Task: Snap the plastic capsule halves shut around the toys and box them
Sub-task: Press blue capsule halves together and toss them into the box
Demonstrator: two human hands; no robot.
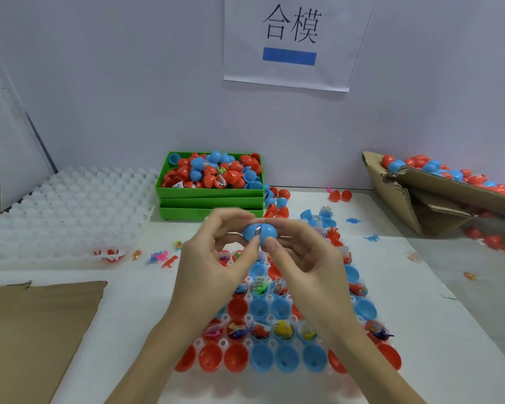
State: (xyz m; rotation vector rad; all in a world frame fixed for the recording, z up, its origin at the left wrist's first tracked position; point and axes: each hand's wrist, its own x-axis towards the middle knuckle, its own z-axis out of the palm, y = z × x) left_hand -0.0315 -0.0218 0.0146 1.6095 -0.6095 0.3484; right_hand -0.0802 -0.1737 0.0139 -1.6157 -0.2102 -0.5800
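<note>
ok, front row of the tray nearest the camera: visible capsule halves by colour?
red halves: 5
blue halves: 3
total: 8
The right forearm covers part of that row, so more may be hidden.

White table bears capsule tray, green boxes, cardboard

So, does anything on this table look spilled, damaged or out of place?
Yes. Small plastic dinosaur toys, blue and pink, lie loose on the white table, outside any capsule. Red capsule halves lie beside the green plastic box. The brown cardboard box on the right is torn and sags open.
</note>
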